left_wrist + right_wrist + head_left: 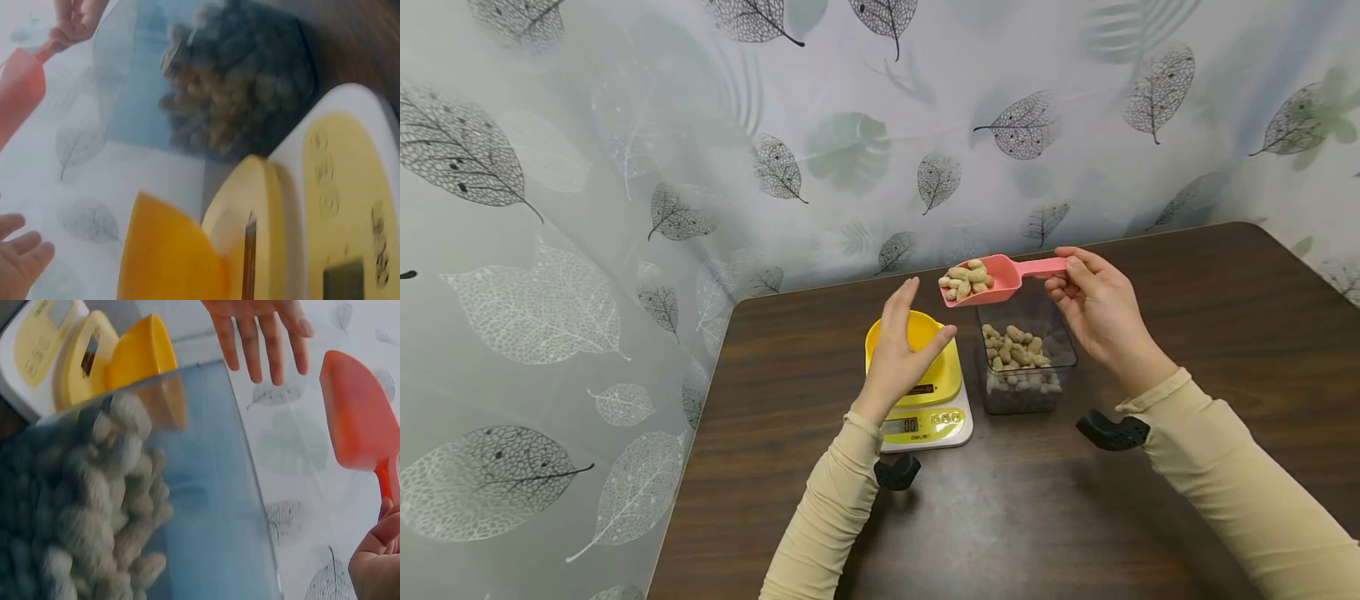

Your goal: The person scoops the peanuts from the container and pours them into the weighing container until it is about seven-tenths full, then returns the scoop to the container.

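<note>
In the head view my right hand [1099,310] grips the handle of a pink scoop [1004,280] holding several unshelled peanuts [967,281]. The scoop is raised over the back of a clear plastic bin [1027,398], which has more peanuts [1017,350] in it. My left hand [898,350] hovers over a yellow bowl [922,330] on a kitchen scale [936,423], its fingers spread and holding nothing. The right wrist view shows those left fingers [269,347] extended, apart from the scoop. The scale's display [901,426] reads zero.
The scale and bin stand side by side on a dark wooden table [1000,517]. Behind the table's far edge hangs a leaf-patterned curtain [850,158], which also runs down the left side. A black wrist mount [1112,431] juts from the right sleeve, another [897,472] from the left.
</note>
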`<state>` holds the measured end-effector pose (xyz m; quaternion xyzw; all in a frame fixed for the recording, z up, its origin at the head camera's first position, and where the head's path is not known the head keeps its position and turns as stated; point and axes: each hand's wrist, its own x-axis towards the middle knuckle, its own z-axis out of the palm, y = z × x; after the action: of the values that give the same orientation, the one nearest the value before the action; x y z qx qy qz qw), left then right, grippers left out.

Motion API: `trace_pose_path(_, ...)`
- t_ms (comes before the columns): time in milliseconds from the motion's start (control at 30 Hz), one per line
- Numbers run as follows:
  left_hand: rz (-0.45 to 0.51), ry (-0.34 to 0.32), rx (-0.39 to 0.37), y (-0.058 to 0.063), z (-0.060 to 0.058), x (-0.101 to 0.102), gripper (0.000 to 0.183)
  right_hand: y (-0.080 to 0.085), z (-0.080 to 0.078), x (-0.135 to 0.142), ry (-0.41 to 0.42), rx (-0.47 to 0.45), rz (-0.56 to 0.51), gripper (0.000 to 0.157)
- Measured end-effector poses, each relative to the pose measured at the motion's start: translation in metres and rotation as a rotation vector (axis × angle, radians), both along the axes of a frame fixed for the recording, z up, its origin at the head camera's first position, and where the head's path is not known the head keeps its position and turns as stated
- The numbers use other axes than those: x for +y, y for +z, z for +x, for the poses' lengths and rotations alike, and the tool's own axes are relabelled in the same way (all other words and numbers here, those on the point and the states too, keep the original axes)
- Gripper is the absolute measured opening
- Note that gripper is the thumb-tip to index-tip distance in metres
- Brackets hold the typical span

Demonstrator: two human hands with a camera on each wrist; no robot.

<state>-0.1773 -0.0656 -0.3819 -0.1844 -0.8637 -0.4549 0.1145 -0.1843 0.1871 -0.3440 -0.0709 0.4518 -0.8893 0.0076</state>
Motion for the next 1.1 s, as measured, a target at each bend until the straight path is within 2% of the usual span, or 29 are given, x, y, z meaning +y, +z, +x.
trace_pose_path(167, 0.023, 0.068, 0.04, -0.002, -0.001, -0.016, 0.087, 0.002, -0.004, -0.016, 0.032, -0.017, 0.048, 0.033)
trace_pose_path(367, 0.072, 0.131, 0.035, -0.014, 0.001, -0.028, 0.092, 0.001, -0.007, -0.031, 0.062, -0.07, 0.197, 0.028)
trace_pose_path(600, 0.098, 0.198, -0.039, -0.038, 0.006, -0.034, 0.091, -0.005, -0.008, -0.041, 0.081, -0.141, 0.287, 0.021)
trace_pose_path(733, 0.086, 0.224, -0.09, -0.048, 0.008, -0.036, 0.094, -0.008, -0.01, -0.044, 0.088, -0.162, 0.347, 0.029)
trace_pose_path(933, 0.058, 0.252, -0.122, -0.059, 0.009, -0.036, 0.101, -0.013, -0.014, -0.047, 0.097, -0.21, 0.438, 0.04)
trace_pose_path(1100, 0.028, 0.272, -0.203, -0.064, 0.011, -0.032, 0.104, -0.02, -0.015, -0.045, 0.1, -0.241, 0.471, 0.043)
